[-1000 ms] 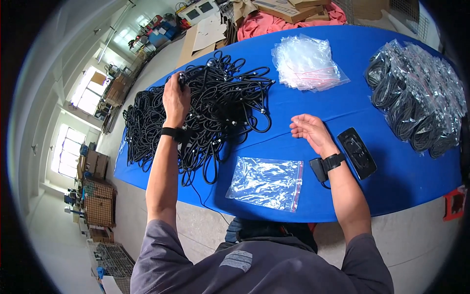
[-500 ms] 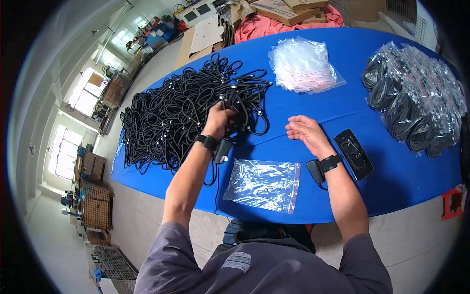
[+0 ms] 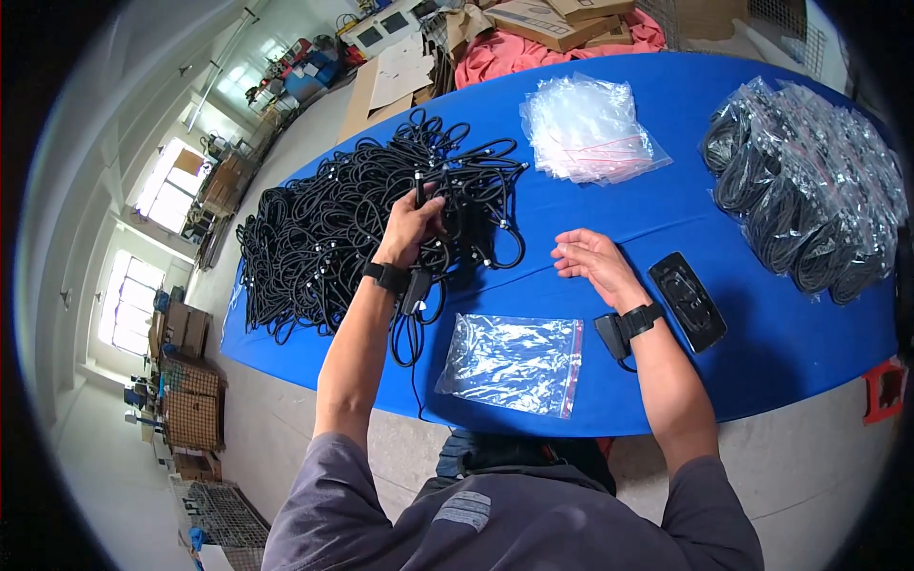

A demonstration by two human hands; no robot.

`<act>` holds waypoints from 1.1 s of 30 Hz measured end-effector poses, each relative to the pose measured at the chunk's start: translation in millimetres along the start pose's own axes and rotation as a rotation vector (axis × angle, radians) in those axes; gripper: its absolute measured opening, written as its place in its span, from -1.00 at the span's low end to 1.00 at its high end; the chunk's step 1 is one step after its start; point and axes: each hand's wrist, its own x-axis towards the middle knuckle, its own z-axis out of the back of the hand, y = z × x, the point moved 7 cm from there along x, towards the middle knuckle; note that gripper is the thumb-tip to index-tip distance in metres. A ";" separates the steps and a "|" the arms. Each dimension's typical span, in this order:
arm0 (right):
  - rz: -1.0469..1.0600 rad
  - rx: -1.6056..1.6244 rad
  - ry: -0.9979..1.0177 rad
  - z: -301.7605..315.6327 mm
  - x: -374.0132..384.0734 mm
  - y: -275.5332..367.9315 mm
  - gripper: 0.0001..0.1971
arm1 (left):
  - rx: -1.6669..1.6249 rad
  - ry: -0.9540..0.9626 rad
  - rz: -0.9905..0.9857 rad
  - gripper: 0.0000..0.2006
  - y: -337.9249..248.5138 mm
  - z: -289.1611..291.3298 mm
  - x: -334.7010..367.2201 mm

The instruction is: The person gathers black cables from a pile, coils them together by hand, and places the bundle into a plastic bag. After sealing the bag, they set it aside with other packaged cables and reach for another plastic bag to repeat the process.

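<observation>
A large heap of looped black cords (image 3: 314, 214) with small silver fittings covers the left part of the table. My left hand (image 3: 409, 228) is at the right side of the heap, its fingers closed around a black cord (image 3: 419, 190) whose end sticks up past the thumb. More loops hang below this wrist. My right hand (image 3: 592, 262) hovers over the blue cloth with fingers extended and slightly curved, holding nothing. Between my forearms lies a flat clear zip bag (image 3: 512, 364). Beside my right wrist rests a black phone-like slab (image 3: 687, 302).
At the far middle sits a stack of clear zip bags (image 3: 590, 128). On the right is a pile of bagged black cords (image 3: 809, 190). The blue tablecloth (image 3: 562, 209) shows between them. Cardboard boxes (image 3: 547, 24) and pink cloth stand beyond the table.
My left hand has shifted slightly left and toward me, raising a cord end. Cord loops below its wrist have moved left. My right hand has barely moved.
</observation>
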 end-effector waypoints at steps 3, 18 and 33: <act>0.006 0.015 0.008 0.0 -0.5 -1.2 -0.69 | -0.081 0.044 0.026 -0.59 -5.7 -13.3 -12.6; 0.001 0.030 -0.004 -4.6 2.3 -3.0 -0.69 | 0.947 -0.053 -0.489 -0.25 15.0 2.2 -9.6; -0.002 0.043 -0.015 -1.7 5.6 -5.4 -0.71 | 0.778 0.075 -0.243 -0.59 -24.7 -3.5 -3.5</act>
